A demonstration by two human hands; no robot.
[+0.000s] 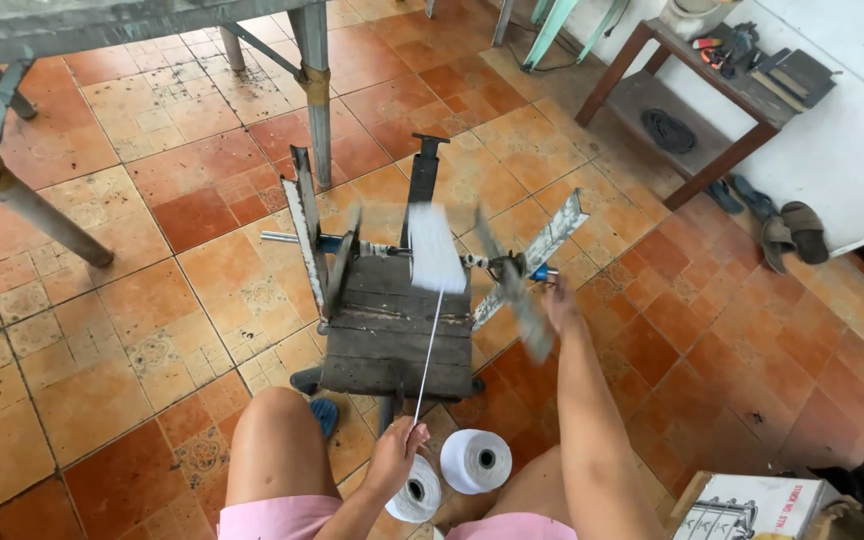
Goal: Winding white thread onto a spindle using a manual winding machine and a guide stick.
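Note:
A small wooden winding stand [397, 335] sits on the tiled floor between my knees. Its horizontal axle carries a blurred, spinning bobbin of white thread [435, 248]. My right hand [559, 303] reaches to the crank [517, 290] at the axle's right end, which is blurred by motion. My left hand [394, 456] pinches a taut white thread [429, 350] that runs up to the bobbin. Two white thread cones [476, 461] lie on the floor near my left hand.
Metal table legs [317, 95] stand at the upper left. A dark wooden bench [722, 85] with tools sits at the upper right, with sandals [792, 232] beside it. A printed cardboard box [747, 508] is at the lower right.

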